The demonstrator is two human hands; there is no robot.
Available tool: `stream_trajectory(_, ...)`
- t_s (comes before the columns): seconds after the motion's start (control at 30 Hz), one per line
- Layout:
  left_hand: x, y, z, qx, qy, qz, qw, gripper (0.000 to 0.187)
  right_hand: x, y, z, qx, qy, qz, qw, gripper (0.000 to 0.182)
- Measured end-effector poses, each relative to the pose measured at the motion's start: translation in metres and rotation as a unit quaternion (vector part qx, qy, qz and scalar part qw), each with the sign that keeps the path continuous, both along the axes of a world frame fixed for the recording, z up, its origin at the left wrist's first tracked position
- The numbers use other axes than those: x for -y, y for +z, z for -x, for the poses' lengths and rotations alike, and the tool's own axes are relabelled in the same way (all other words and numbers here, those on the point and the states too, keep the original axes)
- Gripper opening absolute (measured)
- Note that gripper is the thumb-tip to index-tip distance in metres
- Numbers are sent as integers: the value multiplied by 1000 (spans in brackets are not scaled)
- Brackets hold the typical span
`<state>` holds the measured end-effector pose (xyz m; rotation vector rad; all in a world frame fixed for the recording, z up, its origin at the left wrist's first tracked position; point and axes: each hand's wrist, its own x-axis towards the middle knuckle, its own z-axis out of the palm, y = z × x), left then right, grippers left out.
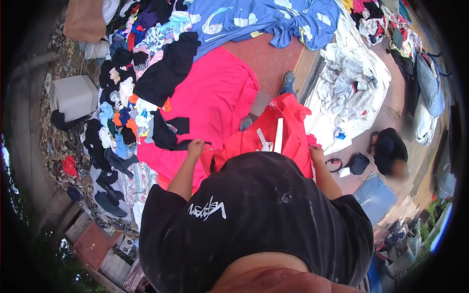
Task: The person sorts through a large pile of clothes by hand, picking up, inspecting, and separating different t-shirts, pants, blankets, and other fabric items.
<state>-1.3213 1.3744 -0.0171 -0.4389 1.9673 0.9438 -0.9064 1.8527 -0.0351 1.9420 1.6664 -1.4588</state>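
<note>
A red cloth garment (288,119) with white straps hangs stretched between my two hands in front of my body. My left hand (196,148) is closed on its left edge, near a black cloth (166,132) on the ground. On the other side my right hand (316,152) grips a bunched part of the same garment. Beneath and beyond it a large bright pink sheet (215,93) lies spread out. The middle of the garment's lower part is hidden behind my black shirt.
Mixed clothes (124,117) are heaped on the left, beside a grey box (74,96). A blue patterned sheet (264,19) lies ahead. White clothes (347,83) rest on a white sheet at right. Another person (389,152) in black is beyond, near a blue board (375,198).
</note>
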Motion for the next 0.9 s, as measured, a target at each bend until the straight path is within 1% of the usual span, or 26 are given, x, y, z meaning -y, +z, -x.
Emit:
stream_trajectory(0.03,-2,-1,-9,11,7,26,1000,21,-23,-23,-2,-7,7,1,1000,21)
stream_trajectory(0.13,-27,0,-44,53,109,55,991,16,-106,-26,59,-6,-7,60,998,20)
stream_trajectory(0.17,-48,10,-50,65,145,64,985,12,-137,-43,71,-24,21,48,998,19)
stream_trajectory(0.2,-70,12,-61,54,186,75,978,12,-169,-41,97,9,96,19,995,18)
stream_trajectory(0.27,-106,18,-74,49,227,104,967,13,-240,-59,146,74,119,110,984,18)
stream_trajectory(0.3,-127,20,-85,26,191,95,977,13,-271,-53,183,67,135,117,982,21)
stream_trajectory(0.33,-149,15,-92,-2,155,83,984,14,-304,-65,209,67,187,107,974,24)
stream_trajectory(0.37,-172,6,-93,-32,117,68,990,15,-333,-79,235,46,198,99,974,24)
stream_trajectory(0.43,-231,8,-79,-42,22,75,996,18,-378,-101,289,33,273,44,960,22)
stream_trajectory(0.47,-259,10,-77,-42,-25,79,996,19,-395,-123,308,37,304,26,951,22)
stream_trajectory(0.5,-284,2,-81,-17,20,59,998,19,-405,-142,326,29,327,17,944,21)
stream_trajectory(0.53,-307,-12,-83,4,64,39,997,20,-412,-166,338,23,311,49,949,20)
stream_trajectory(0.57,-326,-28,-90,23,68,21,997,19,-407,-176,360,27,327,58,943,18)
stream_trajectory(0.6,-342,-44,-96,41,71,3,997,19,-402,-197,373,28,315,83,945,16)
stream_trajectory(0.67,-380,-67,-90,60,47,-14,997,19,-391,-254,387,18,319,136,938,16)
stream_trajectory(0.7,-395,-82,-94,72,35,-23,997,19,-376,-272,400,31,349,125,928,16)
stream_trajectory(0.8,-419,-159,-118,75,75,-51,993,19,-316,-333,431,34,416,111,902,18)
stream_trajectory(0.87,-422,-215,-132,100,106,-45,988,20,-269,-389,433,16,382,168,909,18)
stream_trajectory(0.9,-422,-245,-135,110,121,-43,986,20,-243,-411,437,5,400,179,899,18)
